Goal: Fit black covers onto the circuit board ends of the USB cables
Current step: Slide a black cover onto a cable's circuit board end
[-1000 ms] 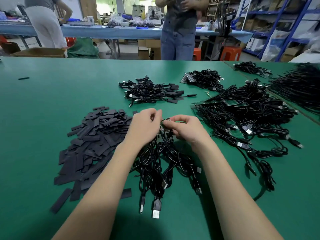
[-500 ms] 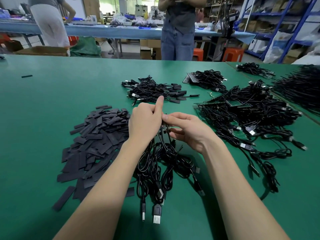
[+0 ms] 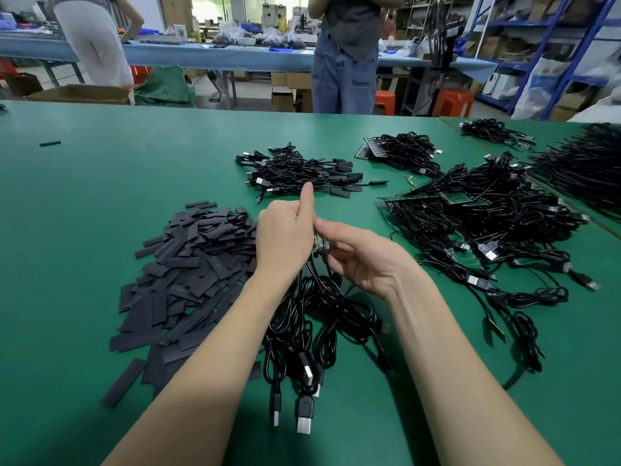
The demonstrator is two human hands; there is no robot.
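Desk (image 3: pixel 100 196), green mat. Far left: loose heap of black covers (image 3: pixel 188 274), within easy reach for picking. Centre: left hand (image 3: pixel 285 240) curled around a bunch of USB cables (image 3: pixel 309 317), index finger raised; right hand (image 3: pixel 363 260) pinching their circuit board ends (image 3: pixel 319 245), likely separating one for covering. Right: tangled uncovered cables (image 3: pixel 487 230). No legible markings.

On the tabletop (image 3: pixel 84 203), a heap of covers (image 3: pixel 195 274) is spread to the left, a bundle of cables (image 3: pixel 312 314) is laid at the centre, a tangle of cables (image 3: pixel 487 237) is piled to the right, and a smaller cable pile (image 3: pixel 295 173) is set behind.
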